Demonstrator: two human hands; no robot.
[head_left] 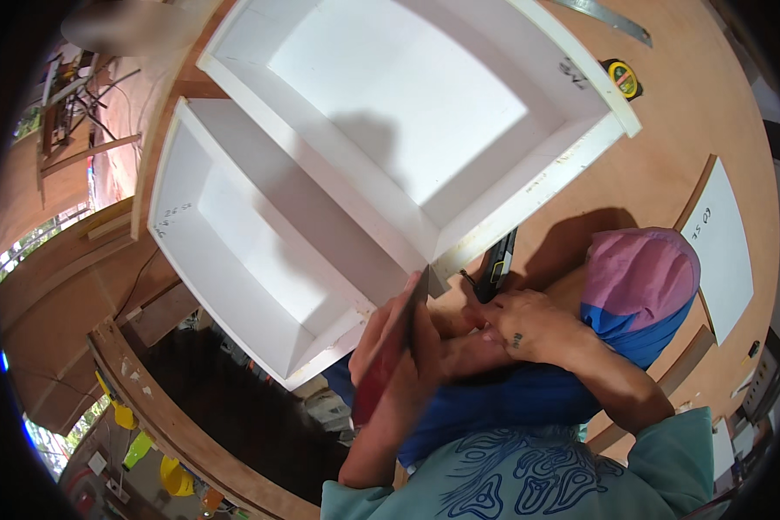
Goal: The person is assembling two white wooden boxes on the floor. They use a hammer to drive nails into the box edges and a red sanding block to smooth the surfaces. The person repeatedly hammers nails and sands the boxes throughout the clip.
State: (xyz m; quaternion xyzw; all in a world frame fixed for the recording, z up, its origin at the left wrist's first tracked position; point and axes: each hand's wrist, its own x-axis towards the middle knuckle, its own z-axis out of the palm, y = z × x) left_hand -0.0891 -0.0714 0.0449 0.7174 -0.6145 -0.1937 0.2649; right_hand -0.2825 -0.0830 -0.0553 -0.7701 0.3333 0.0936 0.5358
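Note:
My left hand (pixel 399 347) is wrapped round a long, flat dark-red piece (pixel 380 381), which stands on edge beside the near corner of a white two-part box (pixel 503 221). Motion smears this piece, so its kind is unclear. Right of that corner, my right hand (pixel 529 325) has its fingers bunched together. Just above them is a black tool with yellow trim (pixel 494 269), its upper end close to the box wall. What the right fingers hold, if anything, is hidden. Blue cloth (pixel 503 407) and pink cloth (pixel 641 277) lie below and beside my forearms.
On the wooden board (pixel 685 113) are a yellow and black tape measure (pixel 621 78), a metal ruler (pixel 611 19) and a white panel (pixel 719 251) with handwriting. A wooden beam (pixel 173 433) runs along the lower left, with yellow tools (pixel 175 477) beyond it.

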